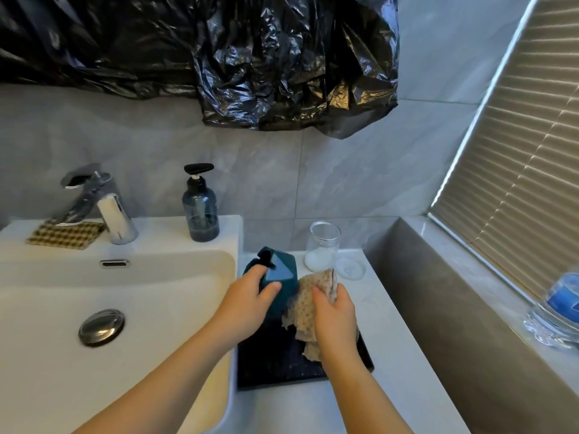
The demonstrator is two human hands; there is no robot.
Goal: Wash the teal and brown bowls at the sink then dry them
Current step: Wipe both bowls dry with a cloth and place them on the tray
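My left hand [252, 296] grips the teal bowl [282, 274], held on its side above the counter just right of the sink [94, 296], its faceted outside facing me. My right hand [333, 311] is closed on a beige dotted cloth [305, 305] pressed against the bowl's right side. Both are above a dark mat [272, 361] lying on the counter. No brown bowl shows in this view.
A chrome faucet [106, 211] and a woven sponge pad [65, 234] stand behind the basin, with a dark soap pump bottle [200, 211] beside them. A clear jar [322, 245] and its lid [350, 268] sit behind the bowl. A water bottle [557, 311] lies on the window ledge.
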